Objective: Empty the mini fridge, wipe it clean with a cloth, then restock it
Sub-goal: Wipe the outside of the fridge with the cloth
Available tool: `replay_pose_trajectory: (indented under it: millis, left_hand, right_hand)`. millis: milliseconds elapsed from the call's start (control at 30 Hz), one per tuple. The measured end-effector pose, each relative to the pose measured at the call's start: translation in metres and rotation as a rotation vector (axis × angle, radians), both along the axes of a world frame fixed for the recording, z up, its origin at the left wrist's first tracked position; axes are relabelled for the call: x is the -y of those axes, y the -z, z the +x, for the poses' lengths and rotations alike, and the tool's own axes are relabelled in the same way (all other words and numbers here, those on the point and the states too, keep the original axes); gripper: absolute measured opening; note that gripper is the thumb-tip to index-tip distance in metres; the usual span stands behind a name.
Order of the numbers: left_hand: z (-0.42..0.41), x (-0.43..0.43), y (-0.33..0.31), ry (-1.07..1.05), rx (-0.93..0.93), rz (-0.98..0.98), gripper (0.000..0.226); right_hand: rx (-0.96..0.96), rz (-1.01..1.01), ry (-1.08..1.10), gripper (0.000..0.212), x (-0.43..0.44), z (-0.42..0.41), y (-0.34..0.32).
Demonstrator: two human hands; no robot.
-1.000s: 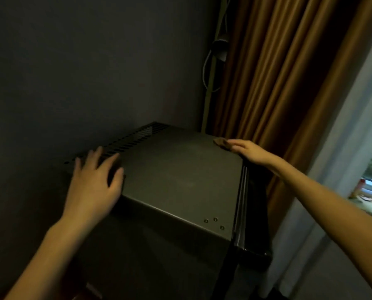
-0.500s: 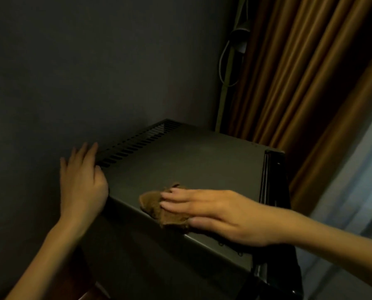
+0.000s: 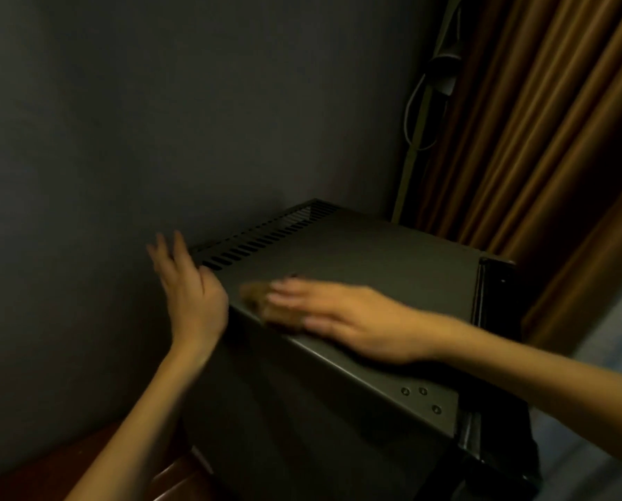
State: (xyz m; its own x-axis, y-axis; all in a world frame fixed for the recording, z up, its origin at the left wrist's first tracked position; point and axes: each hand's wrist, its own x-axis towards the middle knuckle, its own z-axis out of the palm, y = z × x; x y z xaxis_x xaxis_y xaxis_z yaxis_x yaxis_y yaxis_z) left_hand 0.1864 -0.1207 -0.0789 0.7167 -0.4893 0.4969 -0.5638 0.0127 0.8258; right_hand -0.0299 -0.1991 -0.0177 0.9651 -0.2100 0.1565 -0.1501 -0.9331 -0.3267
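Head view, dim: a dark wall [image 3: 157, 121] fills the left. The left grip [image 3: 190, 294] is wide, fingers straight, its palm against the top left edge of the mini fridge [image 3: 374, 254], just beside the vent slots [image 3: 266, 231]. Near that same edge the brown cloth [image 3: 260, 301] lies on the fridge top, mostly under the right grip [image 3: 352, 320], which seems flat and spread, pressing rather than clutching, though blur smears it. Further right are the fridge door [image 3: 497, 320], a looped cable [image 3: 416, 113] and brown curtains [image 3: 541, 139].
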Motion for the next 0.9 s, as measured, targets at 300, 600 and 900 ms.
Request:
replay_pose_trajectory:
  millis: [300,600,900]
  left_hand:
    - [0.003,-0.004,0.007,0.080,-0.201,-0.066,0.068]
    - [0.002,0.000,0.013,0.044,-0.281,-0.284,0.061]
    - [0.026,0.005,0.029,-0.027,-0.296,-0.450,0.037]
  right_hand:
    - [-0.056,-0.072,0.587,0.047,0.180,0.024,-0.013]
    - [-0.068,-0.089,-0.117,0.048,0.013,0.103,-0.001]
    - [-0.025,-0.021,-0.226,0.041,0.045,0.169,-0.008]
